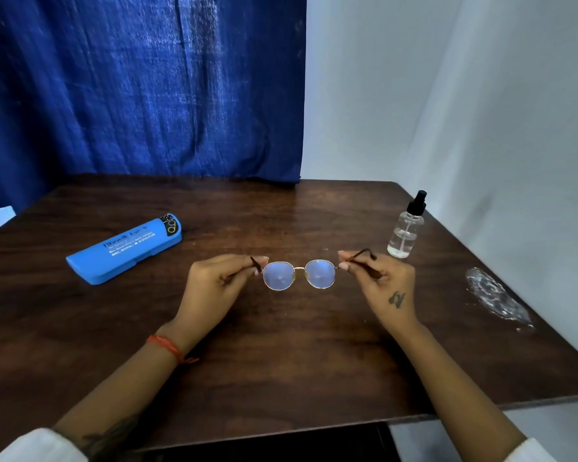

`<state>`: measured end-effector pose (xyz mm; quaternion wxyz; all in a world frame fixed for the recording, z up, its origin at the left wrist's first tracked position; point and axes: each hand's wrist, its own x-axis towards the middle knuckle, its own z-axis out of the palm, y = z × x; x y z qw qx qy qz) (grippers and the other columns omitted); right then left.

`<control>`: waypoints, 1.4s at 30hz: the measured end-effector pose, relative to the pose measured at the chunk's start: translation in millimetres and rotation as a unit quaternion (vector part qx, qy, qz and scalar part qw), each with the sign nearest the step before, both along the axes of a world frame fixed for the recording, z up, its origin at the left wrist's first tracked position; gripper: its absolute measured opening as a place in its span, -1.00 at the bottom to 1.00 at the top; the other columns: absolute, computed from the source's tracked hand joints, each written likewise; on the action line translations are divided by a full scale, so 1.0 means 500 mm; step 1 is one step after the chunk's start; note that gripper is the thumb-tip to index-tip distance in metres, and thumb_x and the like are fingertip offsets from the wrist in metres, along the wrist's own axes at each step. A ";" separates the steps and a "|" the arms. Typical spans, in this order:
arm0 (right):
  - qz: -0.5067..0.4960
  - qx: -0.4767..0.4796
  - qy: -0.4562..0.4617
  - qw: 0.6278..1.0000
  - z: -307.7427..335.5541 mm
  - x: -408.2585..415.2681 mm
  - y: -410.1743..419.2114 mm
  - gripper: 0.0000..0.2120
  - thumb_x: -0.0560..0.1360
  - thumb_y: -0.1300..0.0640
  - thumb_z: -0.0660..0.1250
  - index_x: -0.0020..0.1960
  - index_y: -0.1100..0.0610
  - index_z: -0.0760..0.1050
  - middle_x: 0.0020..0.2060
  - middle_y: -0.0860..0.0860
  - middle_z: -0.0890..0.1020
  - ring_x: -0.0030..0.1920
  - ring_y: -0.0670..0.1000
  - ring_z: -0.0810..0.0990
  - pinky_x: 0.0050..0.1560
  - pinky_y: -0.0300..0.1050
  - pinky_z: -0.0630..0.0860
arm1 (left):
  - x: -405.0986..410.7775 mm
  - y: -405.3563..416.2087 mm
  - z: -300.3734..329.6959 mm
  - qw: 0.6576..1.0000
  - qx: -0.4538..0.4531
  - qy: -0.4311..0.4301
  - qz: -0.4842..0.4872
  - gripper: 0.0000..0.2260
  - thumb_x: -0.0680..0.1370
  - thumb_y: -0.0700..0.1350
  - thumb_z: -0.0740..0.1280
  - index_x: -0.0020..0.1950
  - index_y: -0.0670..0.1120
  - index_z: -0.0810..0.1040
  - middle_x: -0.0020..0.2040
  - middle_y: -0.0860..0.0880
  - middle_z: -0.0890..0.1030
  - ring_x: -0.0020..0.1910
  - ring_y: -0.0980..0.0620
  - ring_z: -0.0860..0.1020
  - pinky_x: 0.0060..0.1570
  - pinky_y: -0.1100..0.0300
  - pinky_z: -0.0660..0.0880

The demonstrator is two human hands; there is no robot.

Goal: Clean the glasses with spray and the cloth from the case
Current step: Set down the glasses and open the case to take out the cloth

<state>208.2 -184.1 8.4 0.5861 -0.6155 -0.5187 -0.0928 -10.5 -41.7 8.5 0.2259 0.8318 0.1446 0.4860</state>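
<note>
1. Two hands hold the glasses up over the middle of the dark wooden desk, lenses facing the camera.
2. The left hand has its fingers curled and pinching the left temple arm close to the hinge.
3. The right hand mirrors it, fingers pinching the right temple arm beside its hinge; the arm's tip pokes up past the knuckles.
4. The glasses have round, thin gold-coloured rims and bluish lenses; whether they touch the desk cannot be told.
5. The blue case lies shut on the desk, well to the left of the left hand.
6. The clear spray bottle with a black nozzle stands upright near the right hand, just beyond it.
7. A whitish smear marks the desk near its right edge.
8. A blue curtain hangs behind the desk.
</note>
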 end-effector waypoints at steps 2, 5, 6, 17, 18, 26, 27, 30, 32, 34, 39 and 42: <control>0.000 -0.002 0.041 0.999 -0.001 -0.004 -0.001 -0.79 0.36 0.41 0.44 -0.10 0.15 0.66 -0.14 -0.08 0.69 -0.12 -0.22 0.64 -0.03 -0.36 0.52 | 0.009 -0.009 0.002 1.000 -0.017 -0.011 -0.003 -0.87 0.41 -0.31 0.43 -0.07 -0.18 0.68 -0.07 -0.03 0.69 -0.03 0.19 0.62 0.02 0.38 0.48; 0.016 -0.001 0.118 0.993 0.000 -0.008 0.002 -0.78 0.38 0.41 0.42 -0.05 0.17 0.63 -0.13 -0.01 0.68 -0.21 -0.15 0.66 -0.11 -0.36 0.54 | 0.020 -0.014 -0.003 0.998 -0.061 -0.009 -0.003 -0.84 0.40 -0.29 0.44 -0.03 -0.16 0.67 -0.06 -0.02 0.68 -0.02 0.18 0.62 0.02 0.35 0.51; 0.018 -0.003 0.128 0.992 -0.002 -0.008 0.004 -0.78 0.39 0.41 0.42 -0.03 0.18 0.63 -0.15 0.00 0.68 -0.23 -0.14 0.66 -0.14 -0.35 0.55 | 0.021 -0.014 -0.007 0.996 -0.084 -0.006 -0.004 -0.82 0.40 -0.28 0.44 -0.01 -0.15 0.66 -0.07 0.00 0.68 -0.05 0.18 0.63 0.01 0.29 0.54; 0.014 -0.069 0.139 0.988 -0.031 0.003 0.020 -0.87 0.39 0.38 0.43 -0.06 0.29 0.61 -0.23 0.07 0.66 -0.31 -0.18 0.63 -0.22 -0.37 0.55 | 0.030 -0.008 -0.017 0.977 -0.212 0.013 -0.004 -0.75 0.43 -0.30 0.41 0.07 -0.10 0.61 -0.11 -0.01 0.68 -0.14 0.17 0.65 -0.05 0.33 0.56; 0.013 -0.072 0.141 0.987 -0.032 0.004 0.020 -0.87 0.39 0.38 0.43 -0.06 0.30 0.61 -0.23 0.07 0.66 -0.31 -0.18 0.63 -0.22 -0.36 0.56 | 0.031 -0.009 -0.016 0.975 -0.220 0.013 -0.004 -0.76 0.43 -0.31 0.40 0.08 -0.13 0.61 -0.11 0.00 0.68 -0.13 0.18 0.65 -0.08 0.36 0.55; 0.006 -0.098 0.130 0.987 -0.036 0.004 0.023 -0.88 0.41 0.35 0.43 -0.06 0.25 0.61 -0.25 0.05 0.66 -0.30 -0.16 0.63 -0.18 -0.18 0.62 | 0.033 -0.007 -0.017 0.964 -0.266 -0.002 0.000 -0.76 0.44 -0.32 0.39 0.09 -0.17 0.61 -0.10 -0.06 0.67 -0.11 0.19 0.64 -0.14 0.40 0.54; 0.007 -0.103 0.130 0.986 -0.035 0.003 0.022 -0.88 0.41 0.34 0.43 -0.05 0.25 0.61 -0.25 0.05 0.66 -0.29 -0.15 0.64 -0.17 -0.15 0.63 | 0.032 -0.008 -0.017 0.965 -0.263 0.001 0.003 -0.75 0.43 -0.31 0.40 0.10 -0.15 0.61 -0.09 -0.07 0.68 -0.12 0.19 0.64 -0.13 0.40 0.55; -0.014 -0.131 0.123 0.984 -0.029 -0.004 0.014 -0.80 0.38 0.25 0.48 0.00 0.20 0.61 -0.24 0.00 0.66 -0.25 -0.12 0.65 -0.13 -0.23 0.61 | 0.024 -0.012 -0.014 0.968 -0.251 0.021 0.014 -0.69 0.42 -0.26 0.43 0.14 -0.11 0.59 -0.04 -0.03 0.67 -0.09 0.20 0.63 -0.05 0.40 0.53; -0.051 -0.149 0.103 0.982 -0.023 -0.014 -0.005 -0.72 0.34 0.18 0.52 0.02 0.14 0.59 -0.17 -0.07 0.65 -0.20 -0.19 0.63 -0.16 -0.44 0.50 | 0.013 -0.017 -0.012 0.966 -0.255 0.026 0.015 -0.63 0.39 -0.22 0.46 0.19 -0.10 0.56 0.01 0.01 0.65 -0.05 0.19 0.62 -0.04 0.44 0.50; -0.093 -0.141 0.077 0.983 -0.019 -0.033 -0.034 -0.72 0.33 0.09 0.53 0.01 0.05 0.57 -0.13 -0.16 0.63 -0.18 -0.22 0.62 -0.19 -0.47 0.47 | -0.001 -0.021 -0.014 0.970 -0.241 0.031 0.021 -0.58 0.38 -0.18 0.48 0.22 -0.09 0.54 0.08 0.02 0.61 0.00 0.18 0.60 -0.05 0.47 0.49; -0.068 -0.090 -0.009 0.994 -0.032 -0.130 -0.077 -0.73 0.37 -0.13 0.43 -0.02 -0.01 0.57 -0.10 -0.15 0.64 -0.11 -0.18 0.62 -0.12 -0.11 0.60 | -0.059 -0.025 -0.017 0.986 -0.131 0.085 0.062 -0.54 0.38 0.02 0.44 0.27 0.02 0.50 0.16 0.07 0.55 0.15 0.16 0.51 0.04 0.39 0.47; -0.007 -0.078 -0.109 0.991 -0.025 -0.195 -0.062 -0.63 0.41 -0.15 0.38 0.10 0.06 0.57 0.04 -0.11 0.63 0.08 -0.13 0.57 0.10 -0.20 0.52 | -0.101 -0.023 -0.007 0.988 -0.051 0.117 0.089 -0.47 0.37 0.16 0.37 0.30 0.03 0.47 0.26 0.09 0.50 0.26 0.19 0.41 0.23 0.26 0.37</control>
